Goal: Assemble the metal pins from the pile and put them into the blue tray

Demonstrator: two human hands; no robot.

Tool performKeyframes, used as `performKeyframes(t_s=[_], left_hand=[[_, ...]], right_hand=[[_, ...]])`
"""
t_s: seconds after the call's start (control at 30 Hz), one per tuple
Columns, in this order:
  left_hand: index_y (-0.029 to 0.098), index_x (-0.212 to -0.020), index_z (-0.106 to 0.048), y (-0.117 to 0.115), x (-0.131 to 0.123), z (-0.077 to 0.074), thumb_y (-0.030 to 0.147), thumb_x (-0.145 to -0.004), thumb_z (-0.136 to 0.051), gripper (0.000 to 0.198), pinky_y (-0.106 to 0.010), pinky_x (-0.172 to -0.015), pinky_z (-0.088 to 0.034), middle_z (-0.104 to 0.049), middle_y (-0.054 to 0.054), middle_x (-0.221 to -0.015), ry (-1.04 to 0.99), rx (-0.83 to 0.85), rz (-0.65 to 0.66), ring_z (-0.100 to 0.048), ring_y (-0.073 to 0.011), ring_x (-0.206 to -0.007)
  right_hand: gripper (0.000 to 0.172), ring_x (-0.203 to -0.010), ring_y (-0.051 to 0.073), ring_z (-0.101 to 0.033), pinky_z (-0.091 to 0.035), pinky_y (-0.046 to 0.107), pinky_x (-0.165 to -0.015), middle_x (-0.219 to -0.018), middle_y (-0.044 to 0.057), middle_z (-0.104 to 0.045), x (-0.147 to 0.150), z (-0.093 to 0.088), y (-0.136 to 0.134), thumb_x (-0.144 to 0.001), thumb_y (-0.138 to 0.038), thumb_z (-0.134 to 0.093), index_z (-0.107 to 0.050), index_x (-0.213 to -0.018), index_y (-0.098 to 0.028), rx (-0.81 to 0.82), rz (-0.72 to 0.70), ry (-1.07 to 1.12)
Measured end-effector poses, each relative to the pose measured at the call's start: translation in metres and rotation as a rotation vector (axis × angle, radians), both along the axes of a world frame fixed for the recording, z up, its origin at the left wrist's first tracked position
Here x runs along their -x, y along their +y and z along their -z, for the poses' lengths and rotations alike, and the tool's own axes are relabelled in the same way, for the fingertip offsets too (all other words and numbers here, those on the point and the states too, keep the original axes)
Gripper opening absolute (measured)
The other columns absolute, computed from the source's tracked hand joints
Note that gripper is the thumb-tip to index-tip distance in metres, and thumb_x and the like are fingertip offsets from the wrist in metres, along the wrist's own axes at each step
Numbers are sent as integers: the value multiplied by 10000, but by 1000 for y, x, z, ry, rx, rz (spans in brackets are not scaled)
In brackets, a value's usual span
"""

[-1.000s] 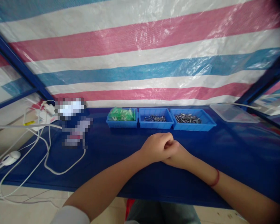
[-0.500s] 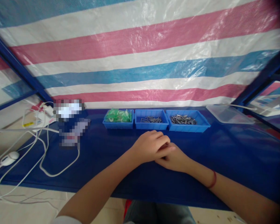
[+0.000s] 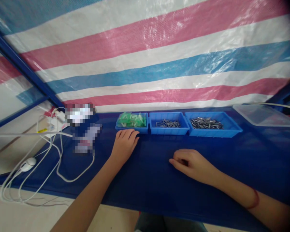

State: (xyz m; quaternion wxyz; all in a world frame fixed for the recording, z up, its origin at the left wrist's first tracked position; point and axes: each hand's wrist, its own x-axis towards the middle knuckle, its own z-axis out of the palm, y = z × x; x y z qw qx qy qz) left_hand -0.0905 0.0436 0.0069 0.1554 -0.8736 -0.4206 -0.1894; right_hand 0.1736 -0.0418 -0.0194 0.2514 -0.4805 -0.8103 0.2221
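My left hand (image 3: 124,144) lies on the blue table cover, fingers stretched toward the front wall of the left blue bin (image 3: 131,129), which holds green plastic pieces (image 3: 131,119). It holds nothing. My right hand (image 3: 190,163) rests on the cover nearer to me, fingers loosely curled, nothing visible in it. A red band (image 3: 253,199) circles my right wrist. Two more blue bins stand in the same row: the middle one (image 3: 169,130) holds a few small metal pins, the right one (image 3: 214,131) holds several more.
A clear plastic tray (image 3: 264,116) sits at the back right. White cables (image 3: 62,161) and a white plug block (image 3: 56,120) lie at the left, beside blurred-out items. A striped tarp wall stands behind the bins. Blue frame bars run along both sides.
My hands were clasped together at the middle of the table. They have parted: the left moved left and forward to the green-parts bin, the right stayed near me.
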Motion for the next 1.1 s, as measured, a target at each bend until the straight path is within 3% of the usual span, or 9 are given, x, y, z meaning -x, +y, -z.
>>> performKeyframes(t_s=[0.13, 0.3, 0.4, 0.5, 0.6, 0.7, 0.87, 0.97, 1.1], left_hand=[[158, -1253, -551, 7, -4, -3, 322, -953, -472, 351, -413, -966, -375, -596, -132, -1236, 3, -75, -39, -528, -279, -1133], [172, -1148, -613, 18, -3, -3, 283, -956, -470, 264, -403, -901, -408, -652, -106, -1088, 72, -73, -78, -582, -255, -1003], [179, -1069, -635, 5, 2, -3, 263, -949, -489, 207, -377, -808, -437, -663, -84, -998, 114, -61, -52, -597, -244, -912], [173, -1035, -622, -27, 5, -6, 236, -934, -520, 157, -366, -782, -448, -665, -70, -964, 133, -84, 19, -599, -235, -870], [177, -1063, -589, -65, 5, -9, 190, -909, -552, 158, -378, -796, -450, -669, -61, -964, 115, -142, 107, -602, -235, -865], [181, -1060, -557, -89, 3, -17, 244, -861, -630, 221, -399, -822, -457, -660, -73, -961, 36, -191, 188, -611, -245, -896], [133, -1185, -467, -79, 9, -27, 474, -780, -657, 562, -571, -993, -394, -486, -231, -1337, -64, -89, 75, -437, -410, -1275], [143, -1346, -382, -66, 12, -25, 521, -830, -575, 669, -577, -1022, -391, -399, -220, -1443, -11, 120, 28, -367, -393, -1349], [203, -1390, -384, -69, -1, -22, 557, -839, -548, 675, -600, -1074, -326, -395, -166, -1472, -55, 270, 5, -335, -370, -1379]], right_hand=[[366, -568, 123, -477, -346, 269, -580, -580, -18, -481, 1, -2, 0, -932, -351, -453, -428, -599, -203, 9, -2, -38], [330, -601, 130, -499, -350, 263, -591, -590, -6, -523, 0, -8, -1, -914, -307, -486, -462, -604, -199, -46, -42, -84], [286, -620, 142, -516, -374, 280, -628, -605, 2, -548, 0, -13, -4, -905, -285, -490, -516, -634, -197, -56, -82, -136], [144, -686, 167, -562, -415, 319, -699, -735, 22, -622, 3, -18, -9, -888, -261, -501, -623, -907, -186, -25, -67, -150], [451, -874, 237, -591, -445, 392, -792, -991, 97, -655, 9, -19, -16, -834, -298, -580, -524, -1251, -135, -5, 28, -126], [739, -1056, 305, -542, -433, 467, -885, -1198, 157, -599, 16, -16, -20, -755, -374, -671, -402, -1386, -99, -1, 111, -84], [1051, -1280, 347, -415, -337, 525, -1023, -1426, 200, -444, 28, -13, -15, -641, -477, -753, -240, -1483, -111, -17, 113, -15], [1097, -1336, 345, -376, -275, 534, -1075, -1456, 196, -417, 34, -13, -9, -600, -480, -778, -228, -1487, -142, -12, 41, 41], [959, -1306, 301, -429, -336, 478, -1071, -1427, 157, -452, 26, -14, -11, -618, -330, -777, -299, -1436, -188, -4, 14, 177]])
